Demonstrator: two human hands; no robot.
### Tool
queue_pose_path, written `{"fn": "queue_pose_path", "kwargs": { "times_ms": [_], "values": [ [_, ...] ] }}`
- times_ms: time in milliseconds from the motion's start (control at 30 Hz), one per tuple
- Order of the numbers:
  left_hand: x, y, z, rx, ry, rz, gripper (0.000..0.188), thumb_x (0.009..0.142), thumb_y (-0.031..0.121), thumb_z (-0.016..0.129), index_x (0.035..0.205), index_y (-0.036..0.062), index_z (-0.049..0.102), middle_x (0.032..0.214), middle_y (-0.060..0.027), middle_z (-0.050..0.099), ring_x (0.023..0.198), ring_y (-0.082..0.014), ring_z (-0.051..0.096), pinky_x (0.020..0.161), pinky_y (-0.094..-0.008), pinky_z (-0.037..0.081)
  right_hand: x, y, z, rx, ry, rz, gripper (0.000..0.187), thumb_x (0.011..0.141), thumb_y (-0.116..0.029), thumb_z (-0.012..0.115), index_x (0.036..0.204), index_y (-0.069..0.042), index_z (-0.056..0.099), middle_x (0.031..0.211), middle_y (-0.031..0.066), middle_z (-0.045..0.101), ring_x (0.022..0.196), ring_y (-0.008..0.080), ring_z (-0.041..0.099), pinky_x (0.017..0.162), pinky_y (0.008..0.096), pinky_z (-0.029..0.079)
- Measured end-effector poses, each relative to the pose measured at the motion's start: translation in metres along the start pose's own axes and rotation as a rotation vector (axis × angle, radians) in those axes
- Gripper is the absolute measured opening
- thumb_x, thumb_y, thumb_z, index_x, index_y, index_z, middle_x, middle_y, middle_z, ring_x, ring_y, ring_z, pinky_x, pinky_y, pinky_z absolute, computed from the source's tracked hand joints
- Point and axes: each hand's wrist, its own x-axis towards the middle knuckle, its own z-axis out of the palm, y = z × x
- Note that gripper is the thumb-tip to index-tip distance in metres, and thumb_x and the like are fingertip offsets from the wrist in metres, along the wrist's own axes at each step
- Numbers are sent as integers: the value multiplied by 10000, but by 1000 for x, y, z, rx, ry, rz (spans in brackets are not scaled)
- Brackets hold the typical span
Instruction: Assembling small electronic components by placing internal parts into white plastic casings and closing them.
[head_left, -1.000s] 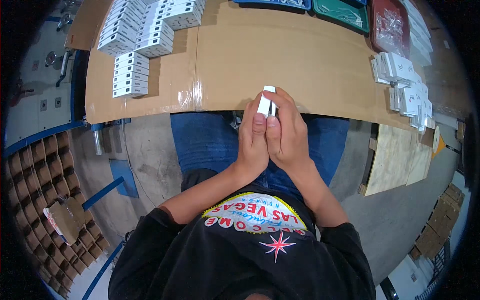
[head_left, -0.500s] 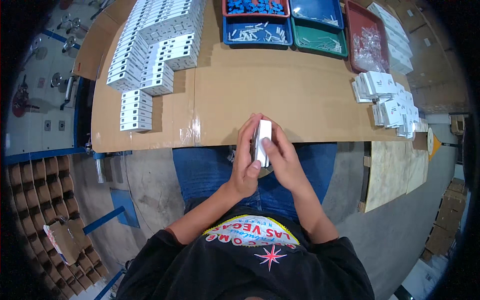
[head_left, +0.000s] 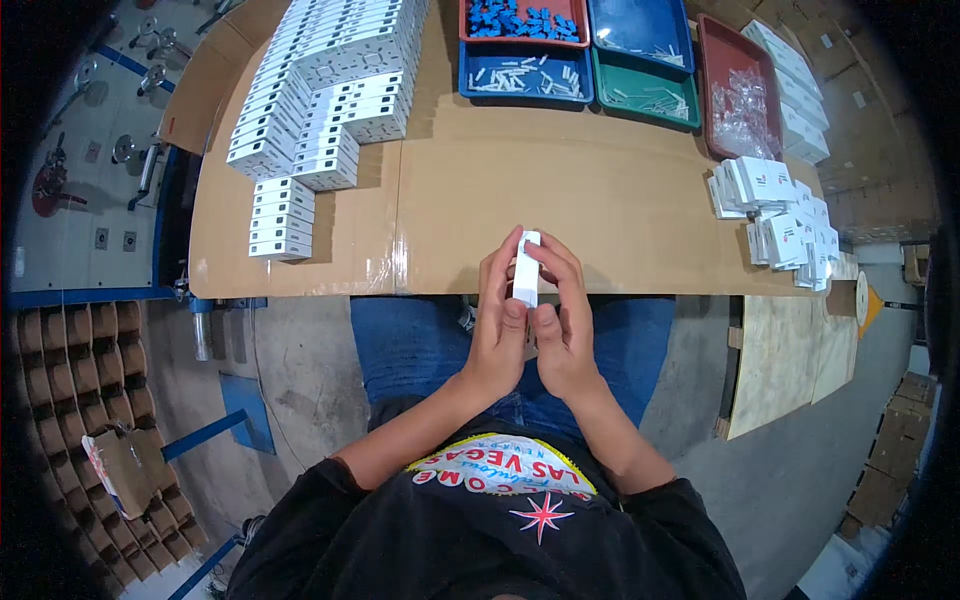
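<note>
A small white box (head_left: 526,272) stands on edge between my two hands, just over the front edge of the table. My left hand (head_left: 495,325) presses its left side, the thumb at the near end. From the other side my right hand (head_left: 566,325) grips it, with a fingertip on the narrow upper face and its thumb by the near end. The broad faces of the box are hidden by my palms and fingers.
Cardboard covers the table (head_left: 480,190). Stacked white boxes (head_left: 345,75) rise at the back left, with a short row (head_left: 282,220) nearer. Trays of small parts, one with blue pieces (head_left: 520,22), line the back. White packets (head_left: 785,215) lie piled right.
My right thumb has slid from the upper face of the box down to its near end, and a right fingertip now rests on top. The box still sits between both hands.
</note>
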Motion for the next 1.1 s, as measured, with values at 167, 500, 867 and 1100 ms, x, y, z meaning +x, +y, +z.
{"fn": "queue_pose_path", "kwargs": {
  "times_ms": [167,500,867,1100],
  "values": [
    [-1,7,-6,7,9,-67,1020,976,789,279,1604,-13,220,1604,-164,324,1456,-257,360,1186,-377,296,3,-9,2,-142,2,-102,482,991,-330,644,1353,-23,564,1491,272,464,1355,423,490,1104,479,412],
    [-1,6,5,-42,116,-12,1090,941,833,289,1568,-59,271,1400,-191,406,1294,-282,459,1097,-389,372,6,-8,2,-321,-2,-284,579,1037,-516,500,1334,-40,643,1461,294,492,1281,451,530,1050,507,448],
    [5,5,-9,73,136,156,1207,865,914,252,1526,-91,337,1377,-223,434,1262,-303,499,1058,-405,416,2,-9,5,-125,-18,-240,678,1019,-520,543,1512,-60,482,1544,282,408,1344,406,497,1067,473,448],
    [10,19,-22,122,73,49,1208,861,905,279,1557,-83,294,1420,-209,412,1268,-290,522,1058,-410,449,-4,-36,4,284,-191,314,865,960,-201,658,1634,-23,145,1595,243,326,1269,273,541,999,388,508]
  ]
}}
